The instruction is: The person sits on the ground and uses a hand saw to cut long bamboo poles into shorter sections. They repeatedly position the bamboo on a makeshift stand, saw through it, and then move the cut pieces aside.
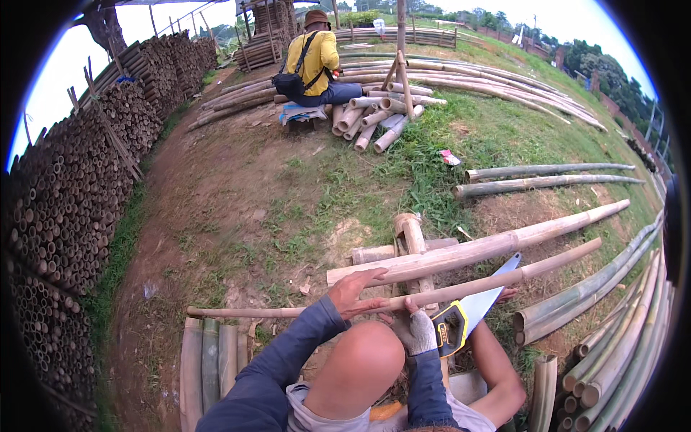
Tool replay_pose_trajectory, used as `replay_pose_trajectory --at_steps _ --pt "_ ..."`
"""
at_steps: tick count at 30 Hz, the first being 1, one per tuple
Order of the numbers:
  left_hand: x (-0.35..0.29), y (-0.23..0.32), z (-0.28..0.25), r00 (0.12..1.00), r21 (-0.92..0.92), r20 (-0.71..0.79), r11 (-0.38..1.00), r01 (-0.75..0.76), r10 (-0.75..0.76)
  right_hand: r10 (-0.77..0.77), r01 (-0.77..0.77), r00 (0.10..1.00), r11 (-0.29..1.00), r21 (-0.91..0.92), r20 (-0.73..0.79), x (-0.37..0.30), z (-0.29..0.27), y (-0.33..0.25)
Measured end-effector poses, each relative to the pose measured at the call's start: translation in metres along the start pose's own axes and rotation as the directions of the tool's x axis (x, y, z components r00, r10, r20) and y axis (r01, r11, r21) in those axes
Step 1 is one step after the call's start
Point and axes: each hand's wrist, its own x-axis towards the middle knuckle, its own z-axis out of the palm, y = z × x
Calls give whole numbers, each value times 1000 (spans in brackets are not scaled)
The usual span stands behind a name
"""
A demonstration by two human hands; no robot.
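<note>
A thin bamboo pole (529, 271) slants across in front of me, beside a thicker pale bamboo pole (475, 248). My left hand (350, 294) is bare, its fingers stretched over the thick pole's near end and its thumb side by the thin pole. My right hand (417, 333), in a pale glove with bare fingertips, closes around the thin pole from below. Directly right of the glove is a handsaw (471, 315) with a yellow-and-black handle; its blade slants up behind the thin pole. Whether the glove also touches the handle is unclear.
A bamboo support (410, 237) stands under the poles. My bent knee (367, 356) is close below. Cut bamboo stacks (65, 194) line the left; long poles (619, 345) lie at right. Farther back, a person in yellow (313, 61) sits near cut pieces (374, 119).
</note>
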Motion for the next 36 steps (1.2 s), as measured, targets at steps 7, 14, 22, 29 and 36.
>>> replay_pose_trajectory --at_steps 7,14,22,29,36 --pt "-166 -116 -53 955 567 -155 769 295 -252 -308 269 933 940 -210 -186 -50 -1 -139" --pt "-167 -162 -34 917 528 -321 759 382 -238 -383 355 911 917 -181 -152 -62 4 -169" --pt "-75 -61 -8 975 431 -171 879 202 -141 -313 312 948 950 -20 -60 -36 17 -104" --pt "13 0 4 968 106 13 963 247 -250 -569 567 792 820 -79 -221 -11 -13 -84" --pt "110 -70 10 913 530 234 831 169 -335 -558 552 820 830 -80 -128 -42 -9 -120"
